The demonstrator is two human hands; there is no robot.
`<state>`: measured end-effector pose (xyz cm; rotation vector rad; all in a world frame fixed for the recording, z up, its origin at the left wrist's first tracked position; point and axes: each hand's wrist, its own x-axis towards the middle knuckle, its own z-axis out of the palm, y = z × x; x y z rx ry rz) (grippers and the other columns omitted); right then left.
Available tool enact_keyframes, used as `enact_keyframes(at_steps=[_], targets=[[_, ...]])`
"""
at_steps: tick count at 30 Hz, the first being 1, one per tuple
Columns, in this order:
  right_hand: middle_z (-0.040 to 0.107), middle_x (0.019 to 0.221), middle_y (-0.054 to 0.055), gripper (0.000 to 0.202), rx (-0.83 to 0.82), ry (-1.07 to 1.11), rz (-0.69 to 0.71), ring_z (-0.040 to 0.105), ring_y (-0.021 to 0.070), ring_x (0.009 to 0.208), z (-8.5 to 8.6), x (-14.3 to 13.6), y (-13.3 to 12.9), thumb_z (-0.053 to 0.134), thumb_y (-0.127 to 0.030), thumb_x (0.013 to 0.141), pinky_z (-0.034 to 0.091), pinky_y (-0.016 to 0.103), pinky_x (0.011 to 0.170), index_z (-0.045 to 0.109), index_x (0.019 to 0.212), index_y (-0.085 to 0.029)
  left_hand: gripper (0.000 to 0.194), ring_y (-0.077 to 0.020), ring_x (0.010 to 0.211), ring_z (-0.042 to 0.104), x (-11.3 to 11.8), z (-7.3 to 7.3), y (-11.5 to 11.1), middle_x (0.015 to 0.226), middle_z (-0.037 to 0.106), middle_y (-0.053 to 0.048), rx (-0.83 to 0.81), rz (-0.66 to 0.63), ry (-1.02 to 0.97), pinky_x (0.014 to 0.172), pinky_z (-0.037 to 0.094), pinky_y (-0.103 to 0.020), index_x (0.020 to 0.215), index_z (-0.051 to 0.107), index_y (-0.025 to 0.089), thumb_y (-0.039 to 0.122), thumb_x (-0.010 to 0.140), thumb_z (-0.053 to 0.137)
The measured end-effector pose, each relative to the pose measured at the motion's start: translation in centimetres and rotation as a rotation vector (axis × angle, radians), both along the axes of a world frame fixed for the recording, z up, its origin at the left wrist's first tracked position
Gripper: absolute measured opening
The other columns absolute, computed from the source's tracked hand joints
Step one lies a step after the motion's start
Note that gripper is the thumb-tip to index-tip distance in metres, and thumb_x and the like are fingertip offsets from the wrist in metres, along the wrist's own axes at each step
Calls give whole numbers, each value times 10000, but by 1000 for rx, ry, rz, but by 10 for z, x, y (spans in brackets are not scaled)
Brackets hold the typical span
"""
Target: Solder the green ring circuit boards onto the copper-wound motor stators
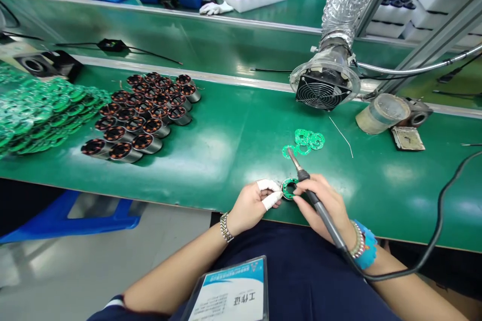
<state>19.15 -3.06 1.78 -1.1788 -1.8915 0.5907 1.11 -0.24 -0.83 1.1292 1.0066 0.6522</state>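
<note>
My left hand [259,199], with white covers on its thumb and a finger, pinches the left side of a motor stator [285,195] topped by a green ring-shaped circuit board [286,188]. My right hand [326,203] holds a soldering iron [320,208], its tip pointing up and away to the left. The right thumb and a fingertip are also at the right edge of the green ring. Just beyond my hands lie several loose ring boards [309,139] on the green bench. The iron's tip overlaps the nearest of them in view; contact cannot be made out.
Several copper-wound stators [143,120] stand in rows at left, beside heaped green boards [48,115]. A fume fan [322,93] hangs from a foil duct [342,5]. A round tub [382,114], a sponge tray [407,139] and the iron's cable [440,210] are at right. A co-worker sits opposite.
</note>
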Motion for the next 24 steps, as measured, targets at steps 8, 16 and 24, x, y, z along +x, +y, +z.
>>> enact_keyframes(at_steps=[8,16,24], targets=[[612,705,37,330,47,54,59,555,171,674,25,29,-15,591,-77,741,482,333,626,612,1054,-183,163,-119,564,605,1,-3,0,613,609,-3,-8,37,17,582,509,-235,748,572,143,291,723,635],[626,656,39,254,-27,65,86,551,175,650,25,32,-19,562,-80,737,477,334,584,658,950,-181,140,-112,561,599,2,-4,-1,611,603,-5,8,35,29,574,497,-222,748,567,140,269,729,619],[619,641,34,268,-30,72,116,546,170,629,25,30,-17,553,-77,746,475,335,578,652,969,-189,153,-113,556,601,1,-7,-1,613,609,-6,26,41,27,568,502,-222,758,570,142,282,732,626]])
